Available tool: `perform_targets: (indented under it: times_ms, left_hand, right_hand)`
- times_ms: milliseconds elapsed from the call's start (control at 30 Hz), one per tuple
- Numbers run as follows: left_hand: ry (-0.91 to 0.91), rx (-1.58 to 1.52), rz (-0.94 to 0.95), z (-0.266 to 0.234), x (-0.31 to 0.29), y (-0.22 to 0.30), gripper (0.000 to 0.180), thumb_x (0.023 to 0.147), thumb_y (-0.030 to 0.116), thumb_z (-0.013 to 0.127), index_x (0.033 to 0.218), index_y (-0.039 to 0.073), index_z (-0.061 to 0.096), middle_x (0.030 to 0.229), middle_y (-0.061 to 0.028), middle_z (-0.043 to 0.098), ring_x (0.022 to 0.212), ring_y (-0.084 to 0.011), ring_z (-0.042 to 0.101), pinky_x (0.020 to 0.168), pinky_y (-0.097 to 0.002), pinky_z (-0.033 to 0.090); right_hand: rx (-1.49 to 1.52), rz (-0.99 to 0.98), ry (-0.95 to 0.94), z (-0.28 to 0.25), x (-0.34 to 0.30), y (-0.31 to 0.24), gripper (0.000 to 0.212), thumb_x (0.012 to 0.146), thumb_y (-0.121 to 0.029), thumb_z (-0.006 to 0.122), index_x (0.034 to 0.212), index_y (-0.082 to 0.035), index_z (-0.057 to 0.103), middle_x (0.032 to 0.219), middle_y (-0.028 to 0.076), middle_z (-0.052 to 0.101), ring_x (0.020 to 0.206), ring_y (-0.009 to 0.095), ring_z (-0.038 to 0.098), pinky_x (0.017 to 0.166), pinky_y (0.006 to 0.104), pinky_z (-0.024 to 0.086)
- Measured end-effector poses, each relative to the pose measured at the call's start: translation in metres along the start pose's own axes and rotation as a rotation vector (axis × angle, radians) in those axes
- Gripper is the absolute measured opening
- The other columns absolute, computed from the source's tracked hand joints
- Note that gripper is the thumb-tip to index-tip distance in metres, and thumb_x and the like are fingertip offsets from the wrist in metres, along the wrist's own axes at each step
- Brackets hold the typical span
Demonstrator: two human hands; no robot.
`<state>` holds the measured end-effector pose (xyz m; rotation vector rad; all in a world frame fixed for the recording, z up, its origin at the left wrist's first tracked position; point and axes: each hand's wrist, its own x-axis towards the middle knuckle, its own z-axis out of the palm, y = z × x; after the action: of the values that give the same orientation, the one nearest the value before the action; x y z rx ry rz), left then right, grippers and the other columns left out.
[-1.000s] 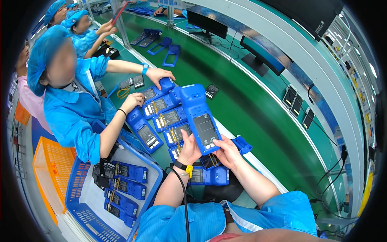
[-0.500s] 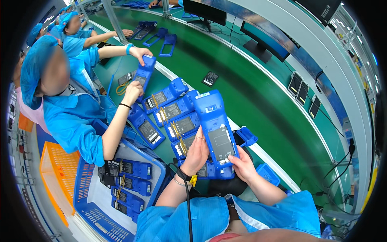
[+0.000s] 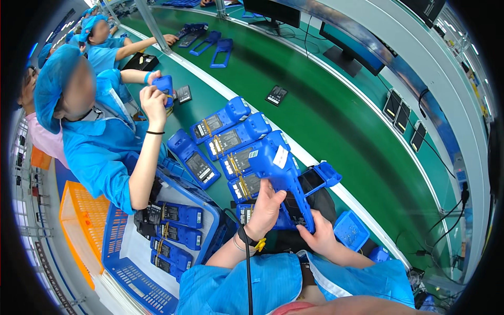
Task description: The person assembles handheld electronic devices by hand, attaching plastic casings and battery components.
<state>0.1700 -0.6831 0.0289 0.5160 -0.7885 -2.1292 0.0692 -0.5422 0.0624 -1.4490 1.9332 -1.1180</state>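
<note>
Held above the near end of the tabletop [image 3: 197,108], at centre: a blue handheld device [image 3: 285,176], tilted, with the broad head toward the upper left and a white label on that end. Gripped at mid-body by the left hand [image 3: 266,210], thumb laid across, remaining fingers mostly hidden. Grasped at the lower end by the right hand [image 3: 321,233], fingers closed on the edge, thumb at the corner. Lying just beyond, in a slanting row: similar blue units [image 3: 239,137] bound with yellow bands. Set at the left of this row, without any visible band: one more unit [image 3: 194,159]. Near the right hand: a small blue tray [image 3: 352,231] and a blue frame [image 3: 328,175]. At lower left: a blue basket [image 3: 142,290] containing banded units, beside an orange basket [image 3: 79,210]. At upper left: a co-worker [image 3: 100,142] in blue, holding another unit [image 3: 164,85] in both hands.
</note>
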Motion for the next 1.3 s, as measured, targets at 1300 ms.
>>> perform_targets:
  times_ms: [1300]
  left_hand:
    - [-0.104, 0.191, -0.205, 0.042, -0.053, -0.031, 0.068, 0.083, 0.014, 0.064, 0.137, 0.007, 0.023, 0.137, -0.0074, 0.036, 0.120, -0.0181, 0.041, 0.098, -0.0336, 0.037]
  right_hand:
    - [0.461, 0.269, -0.183, 0.001, -0.054, 0.012, 0.095, 0.075, -0.015, 0.073, 0.143, 0.000, 0.009, 0.136, 0.020, 0.036, 0.124, 0.026, 0.041, 0.100, 0.0359, 0.036]
